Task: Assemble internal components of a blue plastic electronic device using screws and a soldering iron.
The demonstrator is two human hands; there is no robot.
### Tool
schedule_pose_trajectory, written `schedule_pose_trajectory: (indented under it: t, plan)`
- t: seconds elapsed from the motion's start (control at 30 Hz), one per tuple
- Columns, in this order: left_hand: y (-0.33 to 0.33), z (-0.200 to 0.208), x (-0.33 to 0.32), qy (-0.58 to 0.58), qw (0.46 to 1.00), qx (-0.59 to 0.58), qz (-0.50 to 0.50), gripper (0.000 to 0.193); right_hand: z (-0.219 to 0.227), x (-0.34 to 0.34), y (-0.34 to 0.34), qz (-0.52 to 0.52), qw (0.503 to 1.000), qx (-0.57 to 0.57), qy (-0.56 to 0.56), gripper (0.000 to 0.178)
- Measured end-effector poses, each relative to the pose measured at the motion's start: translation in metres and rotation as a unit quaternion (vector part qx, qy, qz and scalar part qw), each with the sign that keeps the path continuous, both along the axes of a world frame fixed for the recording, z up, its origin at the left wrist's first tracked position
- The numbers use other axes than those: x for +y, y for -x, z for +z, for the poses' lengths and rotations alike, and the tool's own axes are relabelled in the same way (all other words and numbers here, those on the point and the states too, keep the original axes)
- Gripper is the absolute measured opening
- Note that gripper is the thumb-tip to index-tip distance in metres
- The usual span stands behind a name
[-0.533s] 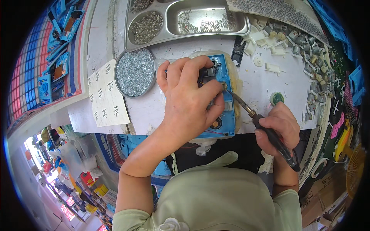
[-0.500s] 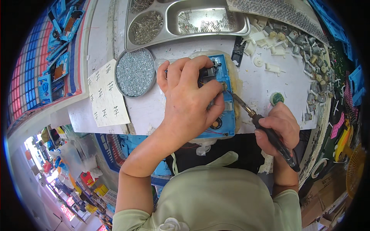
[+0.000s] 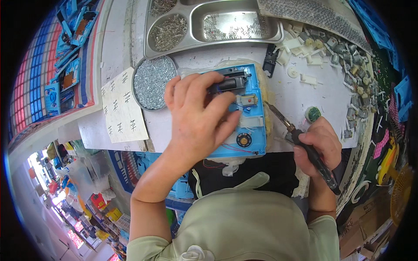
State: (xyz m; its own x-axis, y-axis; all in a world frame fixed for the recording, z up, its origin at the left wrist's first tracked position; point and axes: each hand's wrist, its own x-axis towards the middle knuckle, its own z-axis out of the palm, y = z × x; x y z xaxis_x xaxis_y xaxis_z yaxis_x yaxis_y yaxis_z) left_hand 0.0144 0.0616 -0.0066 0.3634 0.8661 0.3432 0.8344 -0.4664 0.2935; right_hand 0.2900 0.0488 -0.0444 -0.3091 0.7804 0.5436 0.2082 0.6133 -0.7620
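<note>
we saw that the tip of the soldering iron [image 3: 311,151], which half a second ago met the small metal part [image 3: 248,100] by the forefinger and thumb, had drawn off to the right and sat just beside the edge of the blue case [image 3: 257,135]. our left hand [image 3: 194,109] had slid leftward too, so that the small part and the round speaker [image 3: 244,139] lay uncovered. we took this to mean that the heating at that spot was finished or paused, though we could not make out the joint itself. our left fingers were loosely bent and spread over the left side of the case, thumb and forefinger parted; we could not tell whether the hidden fingertips had hold of anything. our right hand [image 3: 321,145] was wrapped firmly around the dark handle of the iron. the case lay open, its inside facing up, on a cream pad [image 3: 276,123] at the near edge of the white table [image 3: 289,93], right in front of us. inside it we found a black cylinder [image 3: 230,84] near the top, the small part with a red spot below that, then a pale rectangular piece [image 3: 251,122], and thin red wires [image 3: 238,149] running loose past the speaker along the bottom.
</note>
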Motion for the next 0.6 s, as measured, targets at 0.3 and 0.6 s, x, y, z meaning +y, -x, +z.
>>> schedule_pose_trajectory:
  t: [0.3, 0.6]
  plan:
    - [0.051, -0.005, -0.011, 0.074, 0.997, -0.038, -0.008, 0.02, 0.002, 0.0, 0.005, -0.008, 1.0, 0.009, -0.001, 0.024]
    - [0.007, -0.011, 0.01, 0.012, 0.964, -0.258, 0.06, 0.015, 0.007, 0.002, 0.012, -0.012, 1.0, 0.008, -0.014, 0.024]
